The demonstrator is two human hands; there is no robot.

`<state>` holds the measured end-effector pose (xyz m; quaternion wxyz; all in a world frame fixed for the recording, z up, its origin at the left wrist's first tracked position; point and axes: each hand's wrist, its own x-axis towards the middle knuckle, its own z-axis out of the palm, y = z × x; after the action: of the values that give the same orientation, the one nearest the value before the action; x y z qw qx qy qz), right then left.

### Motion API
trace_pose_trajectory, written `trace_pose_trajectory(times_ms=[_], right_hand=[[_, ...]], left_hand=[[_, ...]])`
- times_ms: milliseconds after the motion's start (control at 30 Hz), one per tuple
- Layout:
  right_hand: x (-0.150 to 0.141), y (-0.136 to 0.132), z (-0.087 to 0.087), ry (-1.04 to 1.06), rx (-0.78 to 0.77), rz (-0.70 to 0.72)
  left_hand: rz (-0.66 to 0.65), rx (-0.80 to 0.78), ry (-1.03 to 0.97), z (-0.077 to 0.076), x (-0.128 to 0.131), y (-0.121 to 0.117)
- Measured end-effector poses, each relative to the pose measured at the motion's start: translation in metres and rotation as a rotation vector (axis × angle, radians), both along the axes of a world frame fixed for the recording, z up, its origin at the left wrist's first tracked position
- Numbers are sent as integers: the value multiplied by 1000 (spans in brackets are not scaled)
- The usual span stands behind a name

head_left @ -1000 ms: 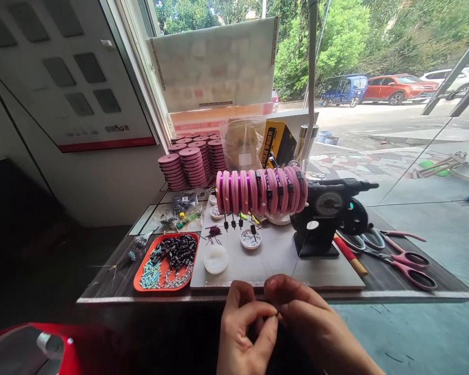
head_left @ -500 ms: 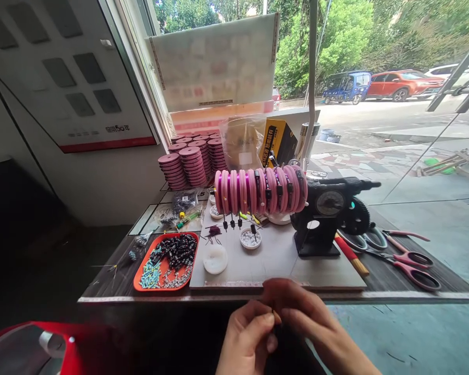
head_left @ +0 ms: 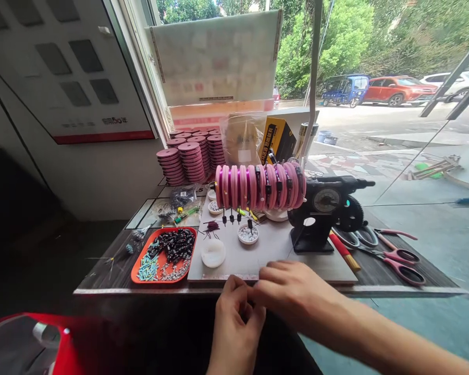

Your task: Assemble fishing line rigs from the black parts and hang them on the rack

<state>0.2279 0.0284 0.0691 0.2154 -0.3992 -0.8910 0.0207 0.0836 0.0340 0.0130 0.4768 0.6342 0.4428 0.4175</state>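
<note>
My left hand (head_left: 234,323) is curled just in front of the table's near edge, fingers pinched together around something too small to name. My right hand (head_left: 297,297) lies over it, fingers bent and touching the left fingertips at the front edge of the grey mat (head_left: 273,255). On the mat stands a black winding machine (head_left: 320,213) carrying a row of pink spools (head_left: 260,186). A thin line runs from the machine toward my hands.
An orange tray (head_left: 164,256) of black and blue beads sits left of the mat. Two small white dishes (head_left: 248,234) lie on it. Stacks of pink spools (head_left: 187,161) stand behind. Pink-handled scissors (head_left: 394,255) lie at right. A red object (head_left: 42,344) is at lower left.
Both hands moved up and forward to the mat's front edge. My right hand has reached further left over the left hand, and more of its forearm shows.
</note>
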Motion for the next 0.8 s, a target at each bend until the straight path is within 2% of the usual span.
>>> trace_pose_trajectory(times_ms=[100, 200, 267, 333, 467, 500, 567, 667, 733, 800], right_hand=[[1, 22, 12, -39, -208, 121], [1, 30, 8, -101, -200, 103], [0, 31, 2, -144, -166, 48], [-1, 31, -3, -145, -159, -9], [-5, 33, -5, -96, -182, -159], [-6, 34, -3, -80, -190, -187], [-7, 37, 0, -43, -212, -213], [-7, 41, 5, 21, -258, -208], [-6, 43, 6, 62, -278, -199], [-4, 39, 6, 91, -279, -186]], left_hand=[[-33, -101, -66, 2, -3, 6], [-76, -217, -119, 10, -5, 9], [-62, -215, -97, 12, -5, 9], [5, -55, 16, 11, -3, 8], [195, 631, 317, 0, -3, 6], [204, 779, 368, -2, -4, 6], [173, 964, 433, -3, -6, 8], [75, 1048, 434, 0, -10, 11], [17, 1007, 390, 2, -10, 11], [-17, 877, 311, 3, -6, 8]])
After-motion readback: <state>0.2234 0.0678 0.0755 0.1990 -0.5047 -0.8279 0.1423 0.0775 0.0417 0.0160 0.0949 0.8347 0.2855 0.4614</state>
